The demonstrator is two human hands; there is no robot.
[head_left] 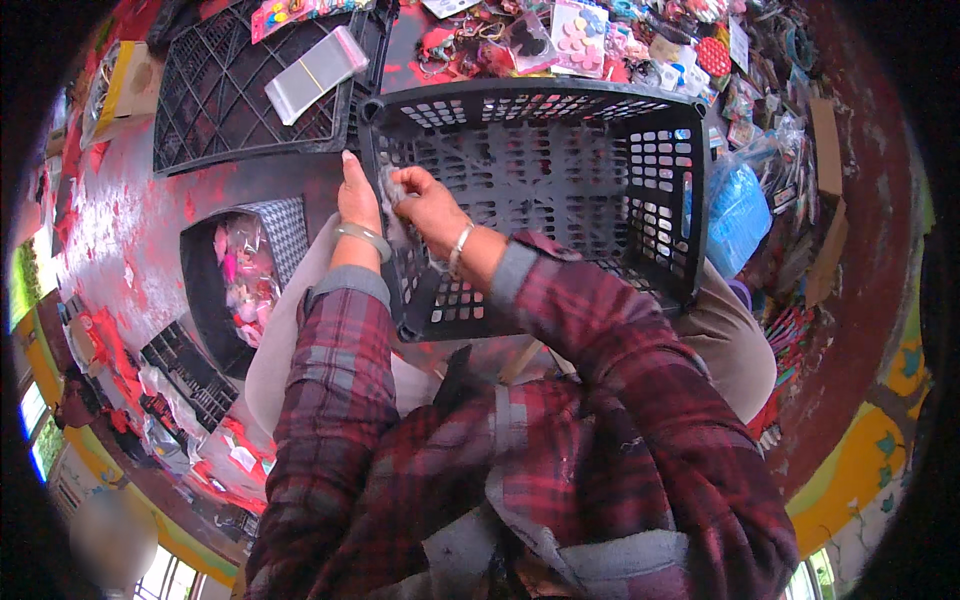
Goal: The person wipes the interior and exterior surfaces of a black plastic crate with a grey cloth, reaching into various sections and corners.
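Note:
A black plastic lattice crate (610, 100) rests on my lap, its open side facing up. My left hand (357, 196) lies flat against the crate's left outer wall, fingers pointing up, a pale bangle on the wrist. My right hand (428, 203) reaches over that same wall into the crate and pinches a small clear plastic packet (392, 185) close to the left hand. A metal bracelet sits on the right wrist. Both forearms wear red plaid sleeves.
A second black crate (215, 120) lies to the upper left with a clear sleeve packet (315, 72) on it. A houndstooth bag (285, 230) of pink packets sits at left. Colourful trinkets (590, 40) crowd the top; a blue plastic bag (738, 210) lies right.

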